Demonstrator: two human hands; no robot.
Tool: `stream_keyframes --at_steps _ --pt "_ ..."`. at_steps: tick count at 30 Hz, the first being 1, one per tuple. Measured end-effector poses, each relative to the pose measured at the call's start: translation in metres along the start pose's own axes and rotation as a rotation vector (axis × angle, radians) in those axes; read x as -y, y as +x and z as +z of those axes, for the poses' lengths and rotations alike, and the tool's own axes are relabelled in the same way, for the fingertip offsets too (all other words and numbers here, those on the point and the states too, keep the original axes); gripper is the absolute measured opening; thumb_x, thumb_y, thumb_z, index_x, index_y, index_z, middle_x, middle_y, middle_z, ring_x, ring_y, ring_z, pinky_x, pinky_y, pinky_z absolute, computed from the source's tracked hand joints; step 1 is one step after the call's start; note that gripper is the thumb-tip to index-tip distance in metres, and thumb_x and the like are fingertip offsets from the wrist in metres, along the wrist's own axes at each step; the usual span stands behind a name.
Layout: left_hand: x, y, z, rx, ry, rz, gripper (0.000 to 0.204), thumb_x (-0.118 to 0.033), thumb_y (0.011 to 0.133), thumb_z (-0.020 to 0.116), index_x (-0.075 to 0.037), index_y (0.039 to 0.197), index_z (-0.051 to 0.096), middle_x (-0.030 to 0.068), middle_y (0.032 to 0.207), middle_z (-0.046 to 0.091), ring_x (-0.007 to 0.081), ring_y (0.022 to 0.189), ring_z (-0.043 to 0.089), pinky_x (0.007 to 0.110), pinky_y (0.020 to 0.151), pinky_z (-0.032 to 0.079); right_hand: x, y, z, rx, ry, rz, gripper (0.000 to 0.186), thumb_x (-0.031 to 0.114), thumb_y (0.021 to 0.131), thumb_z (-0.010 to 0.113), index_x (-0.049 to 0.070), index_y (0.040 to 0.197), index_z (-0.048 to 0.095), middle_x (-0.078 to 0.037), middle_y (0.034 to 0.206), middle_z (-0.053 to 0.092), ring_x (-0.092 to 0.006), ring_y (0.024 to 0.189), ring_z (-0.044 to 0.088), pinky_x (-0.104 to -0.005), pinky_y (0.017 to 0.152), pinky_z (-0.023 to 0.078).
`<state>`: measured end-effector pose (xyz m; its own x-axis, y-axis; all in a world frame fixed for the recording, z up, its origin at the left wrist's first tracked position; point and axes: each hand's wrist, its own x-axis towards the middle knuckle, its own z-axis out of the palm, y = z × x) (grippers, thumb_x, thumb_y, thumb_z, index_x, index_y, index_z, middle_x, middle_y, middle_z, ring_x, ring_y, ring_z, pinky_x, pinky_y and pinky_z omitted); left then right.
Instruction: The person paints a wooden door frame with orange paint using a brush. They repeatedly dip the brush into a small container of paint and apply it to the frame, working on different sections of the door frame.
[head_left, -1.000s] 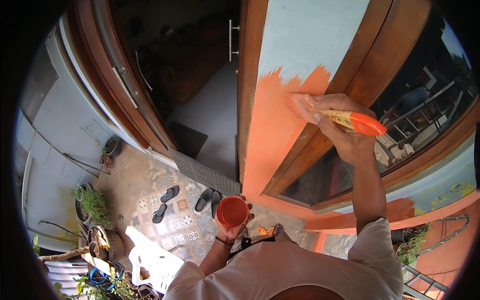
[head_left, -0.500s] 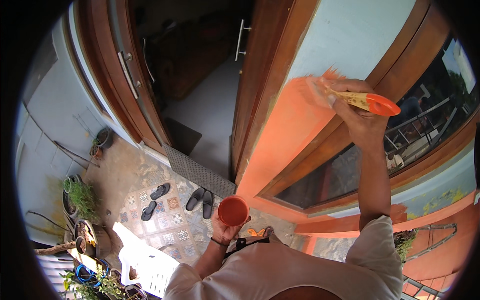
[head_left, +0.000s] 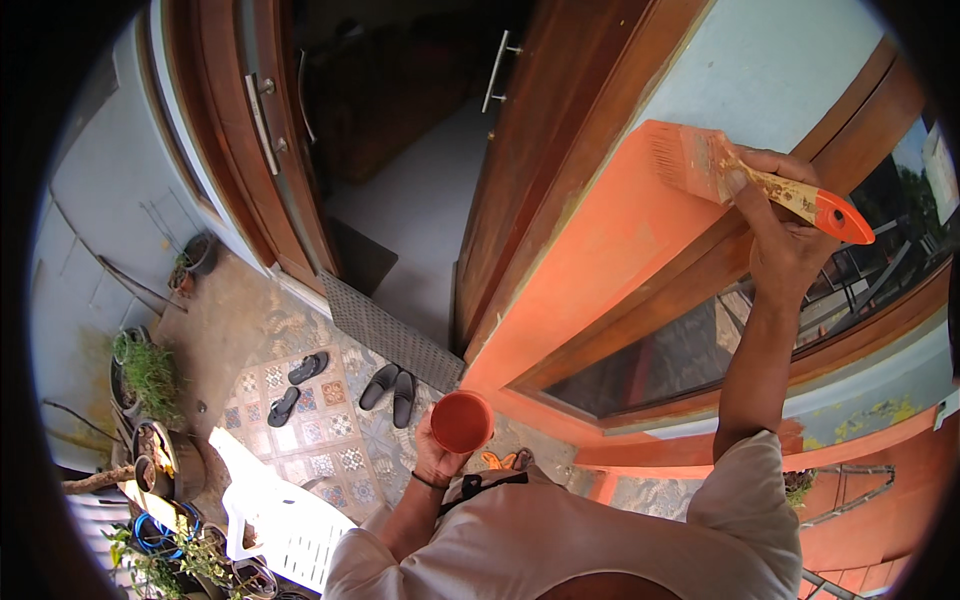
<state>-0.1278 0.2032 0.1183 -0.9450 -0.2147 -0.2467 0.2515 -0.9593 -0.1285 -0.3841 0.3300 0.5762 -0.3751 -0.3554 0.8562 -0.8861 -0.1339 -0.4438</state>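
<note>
A wide paintbrush [head_left: 806, 199] with a paint-specked wooden handle and an orange end is gripped in my right hand [head_left: 782, 235], fingers closed around it near the bristles. Its orange-coated bristles lie against a narrow wall strip [head_left: 590, 275] between the doorway and the window. Wet-looking orange covers the strip's lower part; pale blue wall [head_left: 765, 70] shows above the brush. Low in front of my body, my left hand [head_left: 436, 458] holds a reddish-brown paint cup [head_left: 462, 422] from the side, its fingers partly hidden beneath it.
Brown wooden door frames [head_left: 560, 150] border the strip on the left, a wooden-framed window [head_left: 660, 360] on the right. A grey barrier board [head_left: 390, 330] crosses the threshold. Black sandals [head_left: 390, 393] lie on the patterned tiles. A white plastic chair [head_left: 285, 530] and potted plants [head_left: 150, 375] stand at left.
The brush's bristles now lie flat and visible against the strip, where they were blurred. The ragged upper edge of the orange looks straighter. My view has shifted slightly; the left hand still holds the cup.
</note>
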Motion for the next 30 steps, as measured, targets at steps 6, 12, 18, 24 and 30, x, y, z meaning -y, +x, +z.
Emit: stream_keyframes --at_steps 6,12,18,24,30 --pt "0.0 0.004 -0.006 0.007 -0.025 0.003 0.055 -0.049 0.105 0.055 -0.006 0.138 0.064 0.0199 0.137 0.066 0.049 0.126 0.062 0.065 0.092 0.055 -0.028 -0.032 0.013 0.355 -0.032 0.227 0.021 -0.011 0.087 0.074 -0.005 0.108 0.075 -0.009 0.105 0.076 -0.0127 0.095 0.072 -0.0287 0.086 0.059" --pt "-0.001 0.005 -0.011 -0.002 -0.027 -0.024 0.056 -0.049 0.105 0.054 -0.005 0.138 0.063 0.0201 0.138 0.066 0.0497 0.126 0.062 0.068 0.093 0.055 0.007 0.033 -0.009 -0.024 -0.1 -0.11 0.017 -0.012 0.089 0.075 -0.009 0.106 0.074 -0.011 0.104 0.077 -0.0136 0.09 0.073 -0.0287 0.082 0.06" --pt "0.002 0.0 -0.009 -0.036 -0.021 -0.015 0.056 -0.049 0.106 0.053 -0.005 0.137 0.064 0.0199 0.136 0.067 0.0496 0.124 0.063 0.065 0.088 0.056 0.014 -0.004 -0.004 0.204 -0.078 0.034 0.02 -0.011 0.089 0.074 -0.006 0.108 0.075 -0.011 0.105 0.077 -0.0121 0.088 0.072 -0.0276 0.079 0.059" --pt "-0.004 -0.005 -0.003 -0.041 -0.033 -0.037 0.057 -0.05 0.106 0.051 -0.004 0.137 0.063 0.0202 0.135 0.068 0.049 0.122 0.063 0.064 0.088 0.055 -0.007 0.043 0.004 0.164 -0.04 0.067 0.016 -0.005 0.089 0.078 -0.004 0.105 0.077 -0.006 0.094 0.076 -0.0106 0.08 0.069 -0.0267 0.074 0.056" --pt "0.005 0.006 0.002 -0.023 -0.016 -0.079 0.059 -0.052 0.106 0.049 -0.003 0.137 0.063 0.0202 0.135 0.067 0.0486 0.121 0.064 0.064 0.088 0.056 0.029 0.104 -0.059 -0.098 -0.132 -0.309 0.018 -0.003 0.091 0.078 -0.008 0.109 0.076 -0.013 0.104 0.077 -0.0167 0.087 0.073 -0.0293 0.078 0.058"
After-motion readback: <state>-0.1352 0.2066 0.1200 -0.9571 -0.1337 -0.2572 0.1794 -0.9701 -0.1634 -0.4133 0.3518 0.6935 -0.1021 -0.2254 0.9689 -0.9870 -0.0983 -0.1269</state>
